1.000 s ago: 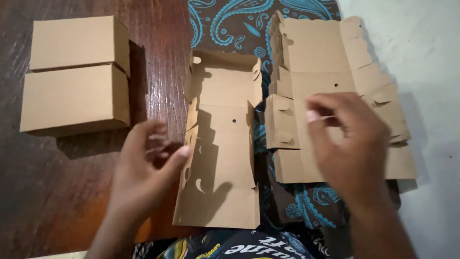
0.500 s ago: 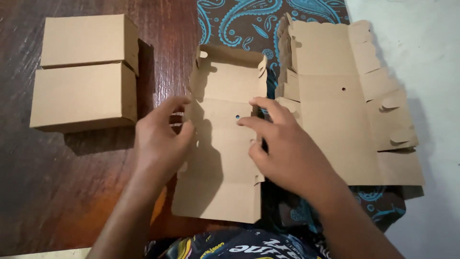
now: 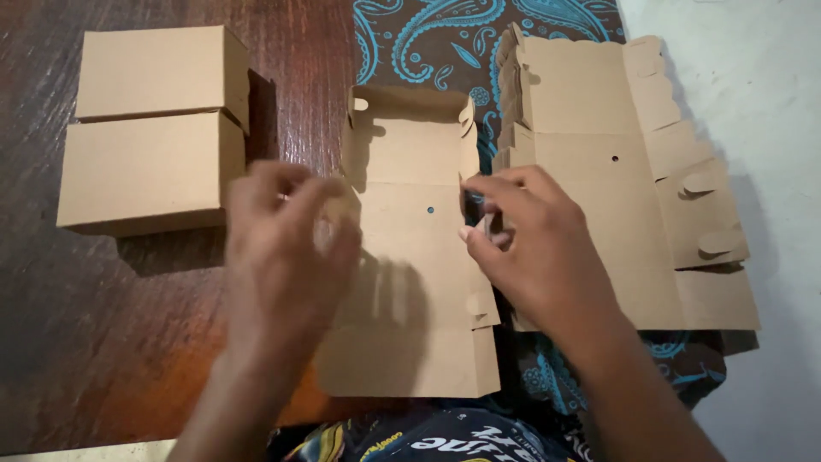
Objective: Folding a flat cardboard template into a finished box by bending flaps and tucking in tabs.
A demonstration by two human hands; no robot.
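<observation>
A partly folded brown cardboard box blank (image 3: 410, 282) lies in front of me, its far end flaps standing up. My left hand (image 3: 286, 248), blurred with motion, is at the blank's left side flap; I cannot make out a firm grip. My right hand (image 3: 534, 244) pinches the blank's right side flap between thumb and fingers. To the right lies a stack of flat unfolded box blanks (image 3: 616, 171), just beyond my right hand.
Two finished closed cardboard boxes (image 3: 154, 124) sit side by side at the far left on the dark wooden table (image 3: 103, 342). A blue paisley cloth (image 3: 445, 34) lies under the blanks. A white surface (image 3: 761, 103) runs along the right.
My right hand left the flat stack and came to the middle blank's right flap. My left hand moved up along the left flap. The blank's sides are being raised.
</observation>
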